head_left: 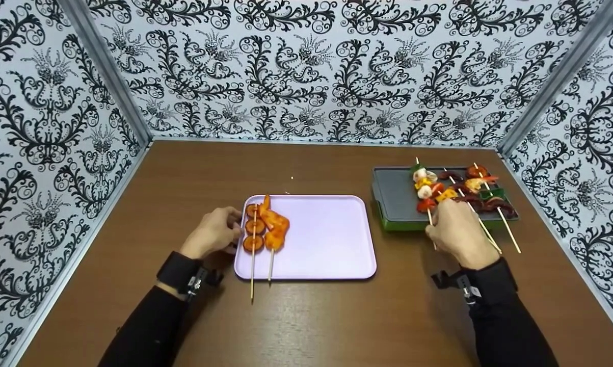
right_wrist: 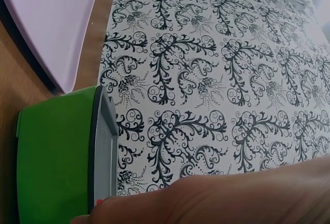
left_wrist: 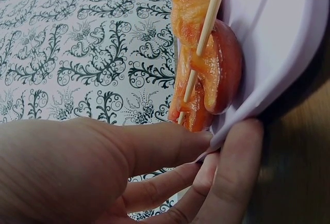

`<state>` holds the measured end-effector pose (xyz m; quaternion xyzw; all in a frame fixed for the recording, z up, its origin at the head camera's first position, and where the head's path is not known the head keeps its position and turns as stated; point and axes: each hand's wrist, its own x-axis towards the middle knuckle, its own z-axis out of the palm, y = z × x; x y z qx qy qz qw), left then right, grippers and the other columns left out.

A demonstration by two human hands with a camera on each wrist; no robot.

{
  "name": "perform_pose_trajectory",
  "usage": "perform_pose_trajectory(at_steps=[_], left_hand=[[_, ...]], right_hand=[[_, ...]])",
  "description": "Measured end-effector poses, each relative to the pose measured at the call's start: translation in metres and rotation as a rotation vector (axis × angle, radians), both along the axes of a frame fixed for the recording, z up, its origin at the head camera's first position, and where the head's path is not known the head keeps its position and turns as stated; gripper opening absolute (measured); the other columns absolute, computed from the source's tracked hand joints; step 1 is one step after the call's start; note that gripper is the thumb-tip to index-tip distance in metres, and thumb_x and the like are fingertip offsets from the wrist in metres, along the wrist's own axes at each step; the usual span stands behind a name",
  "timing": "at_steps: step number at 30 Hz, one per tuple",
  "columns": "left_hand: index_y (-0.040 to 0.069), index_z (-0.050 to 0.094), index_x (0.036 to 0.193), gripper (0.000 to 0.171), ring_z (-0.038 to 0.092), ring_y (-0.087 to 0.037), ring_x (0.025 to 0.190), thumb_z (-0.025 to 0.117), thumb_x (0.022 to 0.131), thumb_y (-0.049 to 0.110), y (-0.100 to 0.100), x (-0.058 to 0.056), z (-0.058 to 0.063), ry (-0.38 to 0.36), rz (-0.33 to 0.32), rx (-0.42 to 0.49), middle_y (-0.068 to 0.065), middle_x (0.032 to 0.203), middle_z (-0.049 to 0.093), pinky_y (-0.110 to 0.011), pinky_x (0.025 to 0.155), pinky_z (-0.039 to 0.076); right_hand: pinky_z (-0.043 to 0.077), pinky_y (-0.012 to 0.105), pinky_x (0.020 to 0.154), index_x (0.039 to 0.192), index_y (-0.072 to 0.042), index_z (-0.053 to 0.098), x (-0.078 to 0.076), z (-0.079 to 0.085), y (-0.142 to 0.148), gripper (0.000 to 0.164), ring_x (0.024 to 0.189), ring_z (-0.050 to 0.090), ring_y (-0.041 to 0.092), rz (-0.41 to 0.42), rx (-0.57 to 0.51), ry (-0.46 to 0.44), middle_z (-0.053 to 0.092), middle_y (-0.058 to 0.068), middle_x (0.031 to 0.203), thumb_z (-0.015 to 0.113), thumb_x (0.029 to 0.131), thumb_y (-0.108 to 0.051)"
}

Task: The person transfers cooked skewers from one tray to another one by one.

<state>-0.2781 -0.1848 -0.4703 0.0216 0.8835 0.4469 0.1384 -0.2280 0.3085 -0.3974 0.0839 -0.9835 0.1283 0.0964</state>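
Note:
My left hand (head_left: 214, 233) pinches the left rim of a lilac tray (head_left: 321, 239) between thumb and fingers, as the left wrist view shows closely. On the tray's left side lie a skewer of round orange-brown slices (head_left: 254, 243) and a skewered glazed chicken wing (head_left: 275, 224), their sticks pointing toward me. Over the front of a grey-topped green grill (head_left: 395, 196), my right hand (head_left: 461, 232) grips the stick of a vegetable skewer (head_left: 425, 191) with mushroom, pepper and tomato pieces. Its fingertips are mostly hidden in both views.
More skewers, including one with dark curled sausage pieces (head_left: 500, 205), lie on the grill's right half, sticks overhanging its front edge. The brown table (head_left: 306, 321) is bounded by patterned walls (head_left: 306, 71) at the back and both sides. Small white crumbs lie behind the tray.

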Motion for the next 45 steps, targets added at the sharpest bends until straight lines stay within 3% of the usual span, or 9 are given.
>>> perform_pose_trajectory(at_steps=[7,22,31,45], left_hand=[[0.001,0.057,0.135,0.041,0.069,-0.03,0.084,0.061,0.094,-0.003,0.0006,0.0003,0.0004,-0.008,0.013,0.022,-0.021,0.108,0.063,-0.038,0.06,0.064],[0.001,0.056,0.136,0.042,0.069,-0.03,0.085,0.062,0.095,-0.002,0.0003,0.0001,-0.0002,-0.019,0.015,0.028,-0.023,0.114,0.062,-0.037,0.061,0.064],[0.001,0.056,0.136,0.041,0.069,-0.03,0.084,0.061,0.095,-0.002,0.0002,0.0002,0.0007,-0.015,0.01,0.016,-0.022,0.113,0.062,-0.037,0.061,0.064],[0.001,0.055,0.137,0.043,0.069,-0.03,0.085,0.061,0.095,-0.001,-0.0007,-0.0002,0.002,-0.016,-0.004,0.002,-0.022,0.114,0.062,-0.037,0.061,0.064]], right_hand=[[0.039,0.035,0.052,0.048,-0.018,0.056,0.0032,0.0039,0.0004,0.033,0.053,0.051,0.02,-0.015,-0.043,-0.07,0.049,-0.008,0.045,0.066,0.076,-0.004],[0.044,0.035,0.055,0.059,-0.015,0.064,0.0009,0.0039,0.0,0.022,0.054,0.058,0.019,-0.075,-0.126,-0.098,0.058,-0.006,0.051,0.064,0.078,-0.003],[0.049,0.04,0.059,0.071,-0.009,0.074,-0.0018,0.0,0.0002,0.013,0.056,0.06,0.019,-0.072,-0.163,0.037,0.064,-0.005,0.059,0.068,0.083,-0.007],[0.05,0.036,0.06,0.079,-0.009,0.075,-0.0059,0.0008,-0.0038,0.008,0.059,0.064,0.017,-0.092,-0.206,0.081,0.069,-0.003,0.067,0.07,0.085,-0.012]])
